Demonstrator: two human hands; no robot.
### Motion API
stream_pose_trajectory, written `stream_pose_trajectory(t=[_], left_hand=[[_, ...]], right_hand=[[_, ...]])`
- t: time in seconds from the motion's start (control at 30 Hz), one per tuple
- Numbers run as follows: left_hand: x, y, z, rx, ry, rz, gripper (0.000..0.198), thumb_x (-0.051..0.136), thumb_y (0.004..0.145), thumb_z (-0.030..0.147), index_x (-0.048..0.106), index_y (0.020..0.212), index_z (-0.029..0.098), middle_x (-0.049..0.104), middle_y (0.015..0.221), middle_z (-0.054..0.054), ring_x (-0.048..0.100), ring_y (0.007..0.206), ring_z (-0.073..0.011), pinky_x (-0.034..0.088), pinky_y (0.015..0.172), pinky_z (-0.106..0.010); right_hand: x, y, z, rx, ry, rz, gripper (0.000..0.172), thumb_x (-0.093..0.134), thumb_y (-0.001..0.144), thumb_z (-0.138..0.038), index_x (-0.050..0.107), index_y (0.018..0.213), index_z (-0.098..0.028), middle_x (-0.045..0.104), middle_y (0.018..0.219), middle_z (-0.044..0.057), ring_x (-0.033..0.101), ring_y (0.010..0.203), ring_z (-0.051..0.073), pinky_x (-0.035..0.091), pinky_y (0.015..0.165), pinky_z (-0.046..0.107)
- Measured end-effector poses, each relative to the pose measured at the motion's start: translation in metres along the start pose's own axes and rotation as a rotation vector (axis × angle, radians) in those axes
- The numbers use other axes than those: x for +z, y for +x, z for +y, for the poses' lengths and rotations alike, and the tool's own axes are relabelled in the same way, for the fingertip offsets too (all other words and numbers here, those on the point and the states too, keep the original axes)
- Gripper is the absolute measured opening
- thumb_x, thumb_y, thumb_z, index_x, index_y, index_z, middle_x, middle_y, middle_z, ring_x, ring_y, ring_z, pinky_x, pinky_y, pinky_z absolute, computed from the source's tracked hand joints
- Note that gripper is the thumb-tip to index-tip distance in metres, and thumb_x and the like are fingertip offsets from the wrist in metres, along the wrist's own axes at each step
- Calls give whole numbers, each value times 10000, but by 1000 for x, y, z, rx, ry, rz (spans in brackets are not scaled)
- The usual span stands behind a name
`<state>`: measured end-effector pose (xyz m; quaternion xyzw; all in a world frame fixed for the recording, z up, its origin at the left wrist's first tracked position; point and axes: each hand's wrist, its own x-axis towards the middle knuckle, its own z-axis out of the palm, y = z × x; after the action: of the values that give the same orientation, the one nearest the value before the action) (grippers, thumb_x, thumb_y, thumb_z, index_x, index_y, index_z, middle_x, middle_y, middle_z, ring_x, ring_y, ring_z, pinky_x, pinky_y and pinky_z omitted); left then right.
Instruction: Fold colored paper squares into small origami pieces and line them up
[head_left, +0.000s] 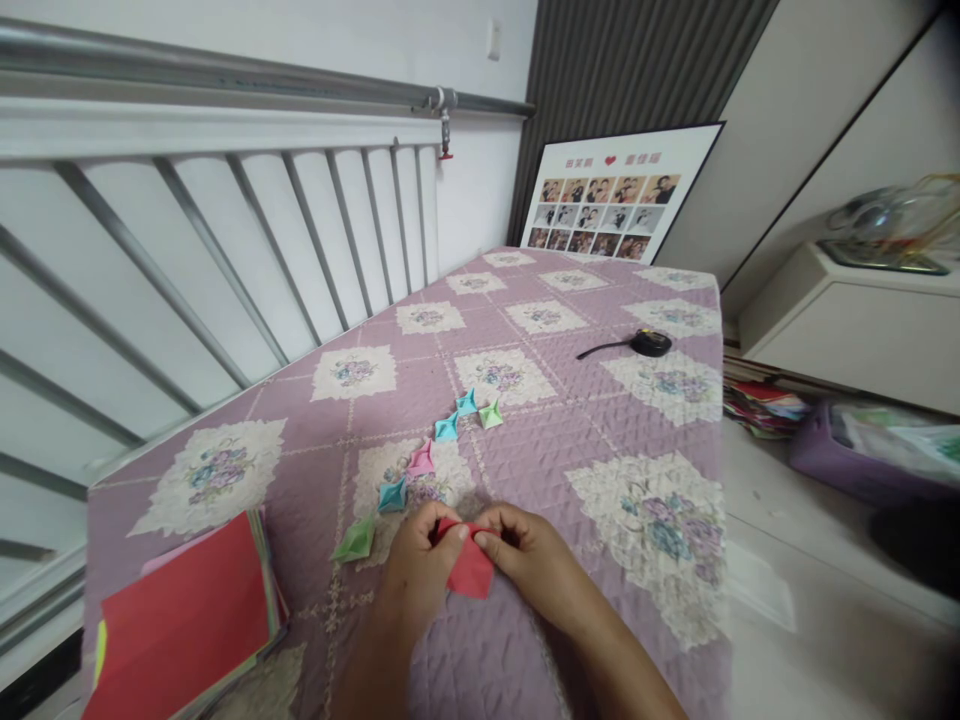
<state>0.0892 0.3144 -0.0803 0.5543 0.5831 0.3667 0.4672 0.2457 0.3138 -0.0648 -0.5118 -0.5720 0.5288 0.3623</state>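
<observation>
A small red piece of folded paper (472, 573) is pinched between both hands above the near part of the bed-like surface. My left hand (427, 550) grips its left side, thumb on top. On the right side, my right hand (521, 548) pinches it between thumb and fingers. Beyond the hands runs a line of small folded paper shapes: a green one (355, 540), a blue one (392, 494), a pink one (421, 458), another blue one (446, 427), a further blue one (466, 402) and a light green one (491, 414). My fingers partly hide the red paper's folds.
A stack of coloured paper (187, 610) with red on top lies at the left. The purple floral quilt (540, 440) covers the surface. A black fly-shaped tape measure (649, 343) with a strap lies farther back. A white radiator (225, 260) borders the left; a purple bin (832, 455) stands right.
</observation>
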Motion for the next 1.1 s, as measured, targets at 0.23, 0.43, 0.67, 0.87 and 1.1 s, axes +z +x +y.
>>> stream_pose_trajectory(t=[0.23, 0.43, 0.67, 0.87, 1.1], left_hand=[[0, 0, 3, 7, -45, -75, 87, 522, 760, 257, 576, 764, 190, 546, 674, 37, 494, 636, -130, 379, 586, -228], [2, 4, -4, -66, -157, -32, 113, 570, 729, 279, 583, 793, 186, 564, 660, 36, 503, 604, -128, 384, 580, -230], [0, 7, -15, -63, -335, 44, 141, 592, 739, 325, 557, 759, 189, 552, 660, 42, 494, 590, -121, 391, 568, -222], [4, 1, -10, -49, -301, 11, 199, 543, 812, 367, 520, 715, 196, 488, 621, 55, 437, 552, -108, 346, 520, -211], [1, -1, -10, -64, -252, 88, 312, 455, 876, 458, 501, 705, 201, 458, 613, 50, 416, 560, -112, 339, 522, -212]], right_hand=[[-2, 0, 1, -32, -46, 65, 227, 532, 807, -375, 510, 674, -193, 457, 626, -47, 426, 607, 112, 353, 577, 232], [-7, 3, 10, -23, 74, 123, 272, 530, 829, -432, 478, 696, -200, 429, 629, -56, 396, 595, 103, 338, 571, 225], [-1, 1, 5, 11, 111, 28, 251, 604, 779, -422, 557, 724, -181, 509, 669, -38, 446, 623, 110, 357, 586, 230], [6, 0, 0, 86, 241, 51, 268, 635, 761, -452, 611, 772, -185, 586, 711, -24, 499, 645, 123, 382, 581, 230], [6, -1, 2, 111, 257, 27, 267, 648, 749, -442, 605, 725, -180, 566, 666, -35, 466, 595, 105, 362, 546, 215]])
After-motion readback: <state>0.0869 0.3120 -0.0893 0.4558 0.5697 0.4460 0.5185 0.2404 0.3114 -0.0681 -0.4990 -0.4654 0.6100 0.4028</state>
